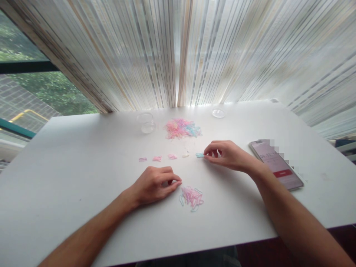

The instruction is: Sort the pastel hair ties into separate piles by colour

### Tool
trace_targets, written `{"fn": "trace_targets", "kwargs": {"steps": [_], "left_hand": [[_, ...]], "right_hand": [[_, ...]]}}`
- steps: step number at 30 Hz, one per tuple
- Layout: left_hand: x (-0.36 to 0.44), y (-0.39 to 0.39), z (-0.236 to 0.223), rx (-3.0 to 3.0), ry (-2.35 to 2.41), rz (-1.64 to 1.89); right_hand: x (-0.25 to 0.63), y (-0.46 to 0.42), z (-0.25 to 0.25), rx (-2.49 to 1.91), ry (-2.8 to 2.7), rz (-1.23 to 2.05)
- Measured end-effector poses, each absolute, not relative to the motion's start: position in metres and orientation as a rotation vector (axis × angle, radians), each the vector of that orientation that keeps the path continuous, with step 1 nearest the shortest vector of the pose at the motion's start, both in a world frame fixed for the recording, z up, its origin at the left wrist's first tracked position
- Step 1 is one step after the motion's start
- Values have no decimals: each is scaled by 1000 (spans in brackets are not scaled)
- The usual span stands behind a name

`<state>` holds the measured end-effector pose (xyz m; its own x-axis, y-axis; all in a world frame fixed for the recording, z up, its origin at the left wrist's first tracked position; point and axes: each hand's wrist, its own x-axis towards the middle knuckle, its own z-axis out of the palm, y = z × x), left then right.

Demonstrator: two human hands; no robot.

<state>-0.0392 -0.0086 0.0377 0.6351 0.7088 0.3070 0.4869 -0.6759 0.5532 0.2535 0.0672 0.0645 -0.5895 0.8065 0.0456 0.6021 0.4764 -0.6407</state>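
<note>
Small narrow pastel loops lie on the white table in two piles and a row of little groups; their exact kind is too small to tell. My right hand is closed in a pinch at the right end of the light blue loops. My left hand rests with thumb and forefinger tips together, just up and left of the near pile of pink and blue loops. Whatever those tips hold is hidden. Left of the blue group lie cream loops, pale pink loops, pink loops and purple loops.
A larger mixed pile lies farther back, between a clear round container and a clear lid. A phone lies beside my right forearm. Curtains hang behind the table.
</note>
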Motion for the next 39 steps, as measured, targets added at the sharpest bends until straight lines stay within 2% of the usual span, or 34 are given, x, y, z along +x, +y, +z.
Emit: {"fn": "trace_targets", "kwargs": {"steps": [39], "left_hand": [[-41, -8, 41, 2385, 917, 614]], "right_hand": [[242, 63, 48, -1089, -2472, 681]]}}
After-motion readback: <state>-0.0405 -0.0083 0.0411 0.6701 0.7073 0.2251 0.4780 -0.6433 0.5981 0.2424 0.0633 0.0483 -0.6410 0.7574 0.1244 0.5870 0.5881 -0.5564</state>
